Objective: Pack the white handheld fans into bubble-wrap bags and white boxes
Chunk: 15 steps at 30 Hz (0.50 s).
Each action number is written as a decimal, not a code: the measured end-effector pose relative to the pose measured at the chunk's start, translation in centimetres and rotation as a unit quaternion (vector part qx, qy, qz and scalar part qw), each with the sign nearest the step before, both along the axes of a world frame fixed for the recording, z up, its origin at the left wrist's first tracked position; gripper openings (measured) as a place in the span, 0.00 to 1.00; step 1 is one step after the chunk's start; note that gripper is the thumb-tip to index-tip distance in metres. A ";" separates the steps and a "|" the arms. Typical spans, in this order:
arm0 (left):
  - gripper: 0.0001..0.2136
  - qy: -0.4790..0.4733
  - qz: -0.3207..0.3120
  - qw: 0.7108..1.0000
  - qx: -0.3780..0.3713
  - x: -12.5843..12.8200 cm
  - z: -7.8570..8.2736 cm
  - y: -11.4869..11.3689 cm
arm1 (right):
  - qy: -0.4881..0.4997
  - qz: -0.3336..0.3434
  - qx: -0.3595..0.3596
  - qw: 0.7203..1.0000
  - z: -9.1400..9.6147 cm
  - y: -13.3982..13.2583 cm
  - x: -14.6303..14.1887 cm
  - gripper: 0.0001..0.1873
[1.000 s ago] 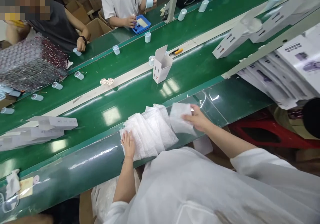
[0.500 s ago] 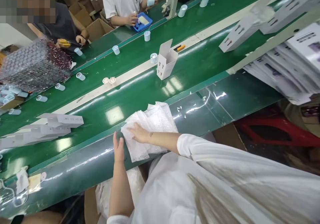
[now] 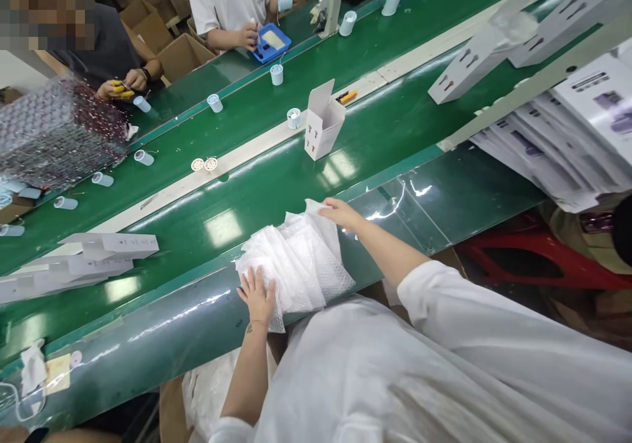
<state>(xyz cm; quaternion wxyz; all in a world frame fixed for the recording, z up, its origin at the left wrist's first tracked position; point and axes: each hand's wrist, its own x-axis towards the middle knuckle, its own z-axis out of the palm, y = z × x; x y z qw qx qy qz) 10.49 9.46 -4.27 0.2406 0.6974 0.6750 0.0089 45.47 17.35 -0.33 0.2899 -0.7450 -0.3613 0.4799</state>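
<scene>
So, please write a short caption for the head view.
Left hand presses bubble-wrap bags on a green conveyor; right hand touches their far end.

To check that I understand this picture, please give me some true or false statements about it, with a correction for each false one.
The left hand rests on a stack of bubble-wrap bags. True.
The right hand holds a white box. False: its fingers touch the far end of the bags, and the white box stands open on the belt.
The bags lie on a red stool. False: they lie on a green conveyor belt.
A co-worker's hands hold yellow-handled pliers. True.
</scene>
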 end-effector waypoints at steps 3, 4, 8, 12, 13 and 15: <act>0.27 0.012 -0.018 1.000 -0.005 2.1 0.1 -0.6 | 0.106 -0.117 0.035 0.987 1.0 -1.3 2.5 0.15; 0.28 0.018 -0.020 1.000 -0.006 3.1 0.0 -0.8 | 0.142 -0.168 0.052 0.974 1.4 -1.6 3.7 0.19; 0.27 0.027 0.001 1.000 -0.011 7.1 0.4 -0.8 | 0.255 -0.296 0.089 0.916 2.5 -2.6 8.1 0.22; 0.28 -0.094 -0.007 0.996 -0.006 6.3 5.2 0.6 | 0.399 -0.283 -0.004 0.872 2.9 -5.0 7.8 0.10; 0.29 -0.118 -0.013 0.993 0.003 4.6 7.3 1.1 | 0.431 -0.280 -0.035 0.857 3.1 -5.7 7.1 0.08; 0.29 -0.134 0.001 0.991 0.025 0.0 11.8 2.4 | 0.479 -0.283 -0.079 0.827 3.5 -7.1 5.6 0.09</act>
